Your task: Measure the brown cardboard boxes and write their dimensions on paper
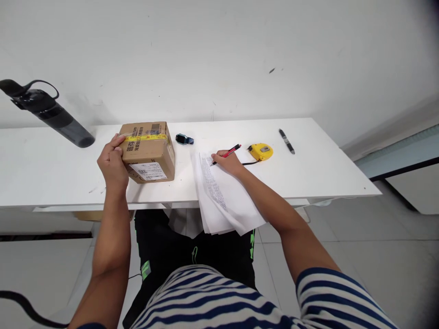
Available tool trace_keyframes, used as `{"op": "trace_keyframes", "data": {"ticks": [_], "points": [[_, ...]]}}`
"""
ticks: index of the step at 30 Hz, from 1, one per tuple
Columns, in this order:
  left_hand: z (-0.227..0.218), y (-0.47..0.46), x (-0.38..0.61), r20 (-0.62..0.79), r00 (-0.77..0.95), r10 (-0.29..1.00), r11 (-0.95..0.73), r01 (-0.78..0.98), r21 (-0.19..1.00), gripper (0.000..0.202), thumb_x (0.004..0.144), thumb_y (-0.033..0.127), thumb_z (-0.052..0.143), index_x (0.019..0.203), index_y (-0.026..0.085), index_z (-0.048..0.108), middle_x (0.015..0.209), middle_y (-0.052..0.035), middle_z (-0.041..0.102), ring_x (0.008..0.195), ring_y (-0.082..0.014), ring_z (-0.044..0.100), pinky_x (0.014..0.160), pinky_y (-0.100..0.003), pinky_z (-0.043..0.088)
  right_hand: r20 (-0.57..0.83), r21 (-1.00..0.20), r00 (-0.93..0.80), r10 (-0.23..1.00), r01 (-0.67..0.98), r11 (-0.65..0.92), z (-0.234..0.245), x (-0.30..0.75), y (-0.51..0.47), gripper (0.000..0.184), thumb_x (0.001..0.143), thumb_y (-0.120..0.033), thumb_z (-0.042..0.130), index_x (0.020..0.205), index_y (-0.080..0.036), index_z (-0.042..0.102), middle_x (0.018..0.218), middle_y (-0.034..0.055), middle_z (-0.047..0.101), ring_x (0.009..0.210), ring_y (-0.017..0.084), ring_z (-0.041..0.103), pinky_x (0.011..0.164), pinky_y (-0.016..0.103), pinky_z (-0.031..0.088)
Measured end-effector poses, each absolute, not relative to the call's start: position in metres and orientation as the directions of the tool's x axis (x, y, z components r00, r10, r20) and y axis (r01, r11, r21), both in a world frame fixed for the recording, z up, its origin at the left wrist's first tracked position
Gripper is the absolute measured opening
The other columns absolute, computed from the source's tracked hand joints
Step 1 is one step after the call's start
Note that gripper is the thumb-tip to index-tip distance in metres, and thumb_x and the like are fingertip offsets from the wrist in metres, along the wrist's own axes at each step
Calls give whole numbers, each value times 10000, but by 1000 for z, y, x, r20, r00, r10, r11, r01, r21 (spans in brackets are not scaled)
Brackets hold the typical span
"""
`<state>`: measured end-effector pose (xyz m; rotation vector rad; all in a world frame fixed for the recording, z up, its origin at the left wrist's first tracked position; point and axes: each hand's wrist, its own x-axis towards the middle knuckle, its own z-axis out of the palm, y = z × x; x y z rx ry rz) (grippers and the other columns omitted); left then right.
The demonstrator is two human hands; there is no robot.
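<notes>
My left hand [112, 162] grips the left side of a cardboard box [148, 151] sealed with yellow tape, a white label on its near face. The box stands on the white table [308, 169]. My right hand [229, 162] is closed on a red pen [227, 153], its tip touching the top of a stack of white paper sheets [224, 201] with handwriting down the left side. The sheets hang over the table's front edge.
A yellow tape measure [260, 151] lies just right of my right hand, a black pen [286, 141] farther right. A small blue-black smartwatch [184, 139] lies behind the box. A dark cylindrical device [51, 114] juts in at the left. The white wall is behind.
</notes>
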<state>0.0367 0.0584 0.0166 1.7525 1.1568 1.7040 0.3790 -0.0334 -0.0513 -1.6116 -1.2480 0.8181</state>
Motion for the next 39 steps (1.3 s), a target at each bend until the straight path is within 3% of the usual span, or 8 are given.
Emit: {"op": "trace_keyframes", "data": {"ticks": [5,13,20,28,35,39], "points": [[16,59,35,592,-94,800,-542,308,782,438,854,115,415,1187,78,698,1373,-106,680,1383,-197,556,1220,-376,423,46,-930,262,964,364,-55,-56,380,-31,330,764,-479,601,583,-204,615,560,-21,468,630,147,420,609,301,337],[16,57,34,601,-98,793,-571,222,790,411,865,122,458,1176,64,720,1370,-131,679,1370,-236,569,1215,-413,422,39,-928,239,970,370,-54,-55,380,-32,331,750,-481,606,579,-198,620,550,-20,497,605,141,424,601,302,343],[18,55,35,590,-95,802,-543,296,786,435,866,129,427,1197,90,706,1393,-103,669,1381,-203,560,1217,-373,426,42,-930,256,966,364,-56,-55,381,-31,322,758,-462,599,581,-195,625,567,-14,524,609,140,432,607,300,356],[18,53,36,581,-118,805,-544,244,803,422,861,152,456,1182,70,718,1392,-127,666,1369,-231,570,1210,-386,435,54,-931,263,963,362,-47,-57,381,-30,330,747,-471,595,551,-205,589,561,-11,514,614,146,442,608,303,358],[18,52,32,570,-121,813,-513,314,799,410,869,188,457,1158,246,743,1374,-27,684,1383,-202,563,1217,-368,441,91,-932,272,958,362,-14,-63,379,-29,354,768,-496,574,555,-213,584,556,-13,499,609,150,437,616,306,366],[18,51,31,565,-138,813,-506,314,804,399,870,209,466,1157,237,743,1392,-32,675,1378,-223,568,1211,-404,442,117,-927,285,951,374,2,-63,376,-29,369,782,-499,555,535,-229,505,535,-20,462,599,153,431,604,304,361]]}}
